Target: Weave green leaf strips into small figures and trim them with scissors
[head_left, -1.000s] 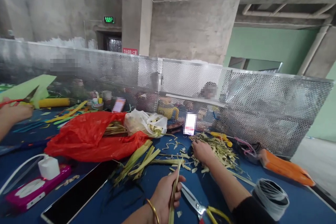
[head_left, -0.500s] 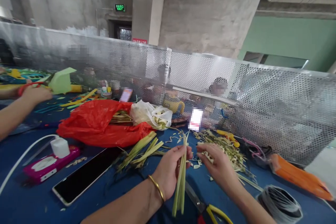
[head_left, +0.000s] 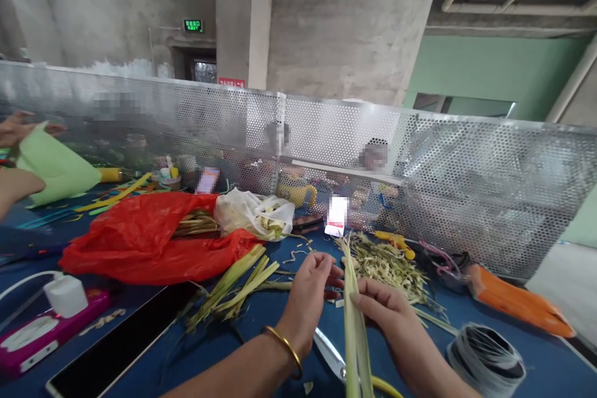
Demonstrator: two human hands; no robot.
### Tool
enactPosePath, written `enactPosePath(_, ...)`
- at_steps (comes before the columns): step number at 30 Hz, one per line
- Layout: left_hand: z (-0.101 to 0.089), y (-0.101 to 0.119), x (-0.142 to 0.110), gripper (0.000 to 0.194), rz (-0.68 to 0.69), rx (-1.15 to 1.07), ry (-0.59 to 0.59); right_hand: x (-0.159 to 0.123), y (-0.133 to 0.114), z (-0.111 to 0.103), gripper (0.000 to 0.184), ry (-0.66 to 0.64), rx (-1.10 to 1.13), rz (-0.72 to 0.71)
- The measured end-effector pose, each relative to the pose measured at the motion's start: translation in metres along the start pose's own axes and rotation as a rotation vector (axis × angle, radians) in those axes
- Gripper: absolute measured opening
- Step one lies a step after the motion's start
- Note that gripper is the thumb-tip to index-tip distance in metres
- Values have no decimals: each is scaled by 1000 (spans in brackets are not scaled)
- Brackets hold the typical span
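Green leaf strips (head_left: 351, 317) in pinched right hand (head_left: 385, 306), toward near edge of worktop (head_left: 186, 349); beside, half-curled left hand (head_left: 311, 289), nothing visibly gripped. Pinch lightly to limit splitting.

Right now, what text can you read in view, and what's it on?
"EXIT": green sign; the characters above it are too small to read surely.
Red sign: white characters, too blurred to read.
Left phone and right phone: screens pixelated, unreadable.
No other text I can read.
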State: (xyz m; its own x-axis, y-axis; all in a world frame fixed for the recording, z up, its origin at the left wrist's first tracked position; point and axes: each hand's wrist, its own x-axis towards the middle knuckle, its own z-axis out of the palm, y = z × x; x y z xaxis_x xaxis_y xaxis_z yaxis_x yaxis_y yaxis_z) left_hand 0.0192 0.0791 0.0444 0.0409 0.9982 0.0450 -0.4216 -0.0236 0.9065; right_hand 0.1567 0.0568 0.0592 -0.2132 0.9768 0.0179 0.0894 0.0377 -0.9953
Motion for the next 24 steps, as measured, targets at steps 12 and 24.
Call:
enactPosePath(12, -5, 9, 9, 21, -233, 28, -121, -1, -3, -4, 29, -115, 24, 131)
enactPosePath(24, -9, 6, 4, 18, -569, -55, -364, 5, -9, -24, 33, 45, 337, 128)
